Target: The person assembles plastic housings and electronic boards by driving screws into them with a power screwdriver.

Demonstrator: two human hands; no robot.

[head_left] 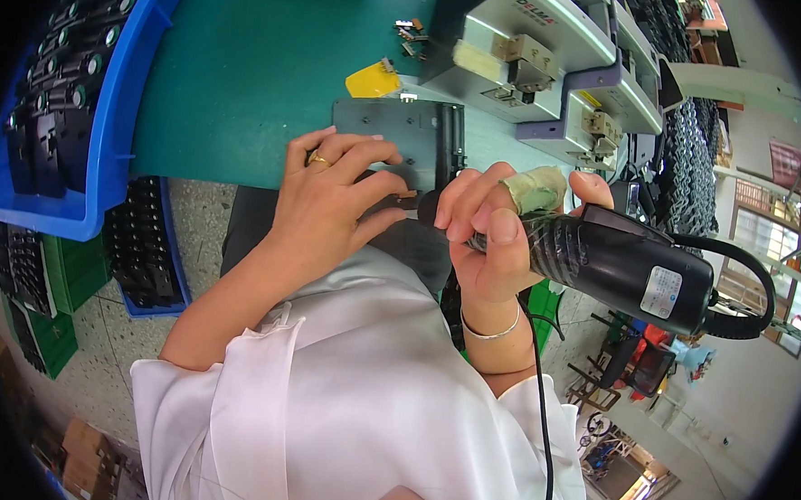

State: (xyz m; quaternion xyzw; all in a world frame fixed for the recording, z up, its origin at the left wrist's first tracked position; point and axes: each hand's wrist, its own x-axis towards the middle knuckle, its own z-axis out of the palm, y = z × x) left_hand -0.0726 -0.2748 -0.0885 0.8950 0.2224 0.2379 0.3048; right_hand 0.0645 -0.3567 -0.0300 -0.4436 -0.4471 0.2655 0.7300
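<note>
My right hand (pixel 497 223) grips a black corded electric screwdriver (pixel 617 266), which lies sideways with its tip end toward my left hand. A greenish wrap covers one finger of this hand. My left hand (pixel 331 187) has its thumb and index finger pinched round a small brownish part (pixel 407 194), right beside the screwdriver's tip. The other left fingers rest over a flat dark panel (pixel 380 118) at the table's near edge. The panel's near side is hidden by my hands, and where the tip touches cannot be made out.
A blue bin (pixel 106 167) of black parts stands at the left of the green tabletop (pixel 238 69). Beyond the panel lie a yellow piece (pixel 371 81) and several small metal parts (pixel 410 38). Grey machines (pixel 539 26) stand at the far right. The screwdriver's black cord (pixel 539 420) hangs beside my right arm.
</note>
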